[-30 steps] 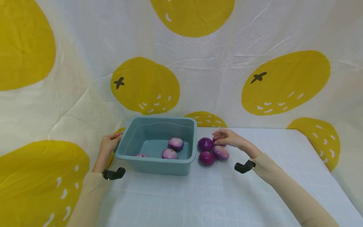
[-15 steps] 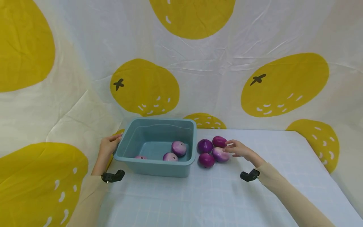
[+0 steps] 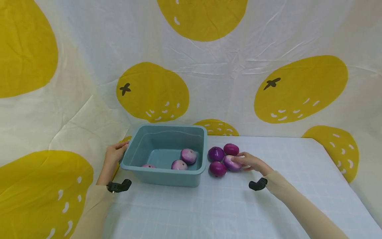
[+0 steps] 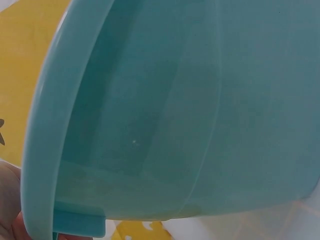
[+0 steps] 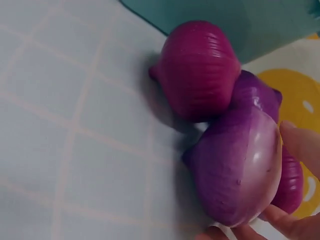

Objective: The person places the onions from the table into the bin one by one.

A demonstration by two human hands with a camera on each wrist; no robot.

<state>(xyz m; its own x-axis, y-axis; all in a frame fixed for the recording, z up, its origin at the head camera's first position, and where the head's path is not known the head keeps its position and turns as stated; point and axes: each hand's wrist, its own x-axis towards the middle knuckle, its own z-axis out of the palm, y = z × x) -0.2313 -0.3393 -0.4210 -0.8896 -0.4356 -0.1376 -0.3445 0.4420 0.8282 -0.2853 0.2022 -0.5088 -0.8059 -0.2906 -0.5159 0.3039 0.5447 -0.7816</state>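
Note:
My left hand (image 3: 114,154) grips the left rim of a blue-green plastic basin (image 3: 167,177); in the left wrist view its fingers show at the rim's lower left corner. Right of the basin, my right hand (image 3: 253,163) holds a pale purple onion (image 3: 231,163) on the table, with thumb and fingers on different sides of it in the right wrist view. Close against that onion lie a dark purple onion (image 3: 216,153), a magenta onion (image 3: 231,149) behind and another magenta onion (image 3: 218,169) in front.
Inside the basin sit two pale onions, one onion (image 3: 188,156) touching or close to the other onion (image 3: 179,165), and a third onion (image 3: 148,165) partly hidden by the front wall. A pale checked cloth (image 3: 238,205) covers the table. Behind hangs a fruit-print curtain (image 3: 221,83).
My right hand has left the back magenta onion, drawn toward me and taken hold of the pale onion. One onion in the basin has rolled slightly right. The left hand stays at the rim.

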